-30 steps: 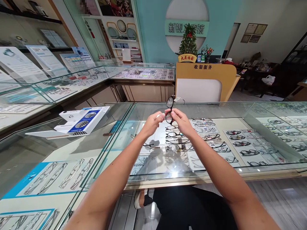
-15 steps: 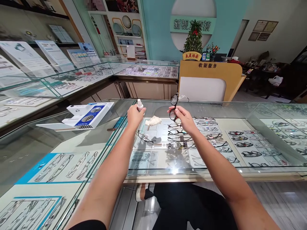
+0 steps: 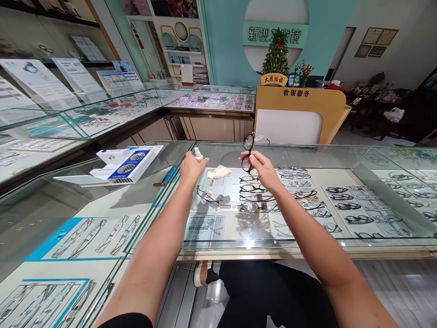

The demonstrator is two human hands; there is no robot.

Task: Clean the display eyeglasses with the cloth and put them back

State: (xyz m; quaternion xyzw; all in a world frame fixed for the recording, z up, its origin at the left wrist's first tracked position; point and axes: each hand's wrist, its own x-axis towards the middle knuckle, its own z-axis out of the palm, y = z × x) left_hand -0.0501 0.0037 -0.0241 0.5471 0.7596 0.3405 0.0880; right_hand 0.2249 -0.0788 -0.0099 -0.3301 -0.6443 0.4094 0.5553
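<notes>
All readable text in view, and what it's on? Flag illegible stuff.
"新视…眼镜": wall sign; plant covers the middle.
"大展鸿图": plaque.
"收银服务": cash desk.
Too small or blurred: box, bottle, tag on held glasses, display cards, leaflet, wall frames.

**Dark-rimmed glasses [image 3: 248,142], white bottle [image 3: 198,155]**

The glasses stand on edge in the right hand [image 3: 263,169], one round lens at twelve o'clock of the other, a temple [image 3: 268,142] reaching toward three, a pale tag [image 3: 261,137] beside it. At nine o'clock from them, well apart, the small bottle leans toward eleven in the left hand [image 3: 193,167], its lower part hidden.
</notes>
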